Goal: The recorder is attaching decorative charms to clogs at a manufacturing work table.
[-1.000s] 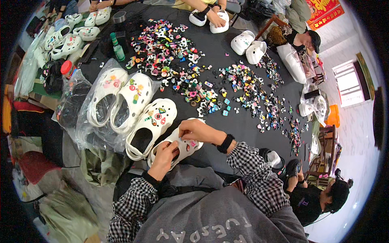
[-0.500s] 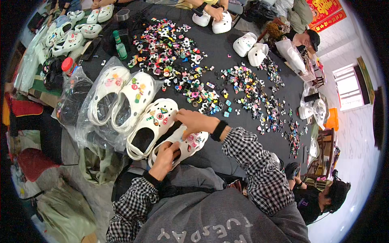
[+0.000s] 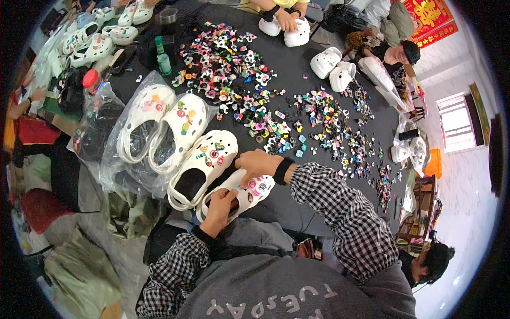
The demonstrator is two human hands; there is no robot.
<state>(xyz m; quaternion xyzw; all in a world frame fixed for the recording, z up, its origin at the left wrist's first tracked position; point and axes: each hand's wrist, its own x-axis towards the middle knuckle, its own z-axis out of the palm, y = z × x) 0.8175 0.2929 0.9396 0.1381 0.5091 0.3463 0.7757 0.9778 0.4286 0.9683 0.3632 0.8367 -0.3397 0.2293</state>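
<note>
black table (image 3: 289, 66) | scattered colourful charms (image 3: 223, 69) | white clogs (image 3: 206, 159) | green bottle (image 3: 164, 64)

Brightly lit, with white glare at the window (image 3: 456, 122) near three o'clock. Specked with highlights on the clear plastic bag (image 3: 139, 184) toward nine. Softly blurred around eight; bent along the rim, black at the corners.
</note>
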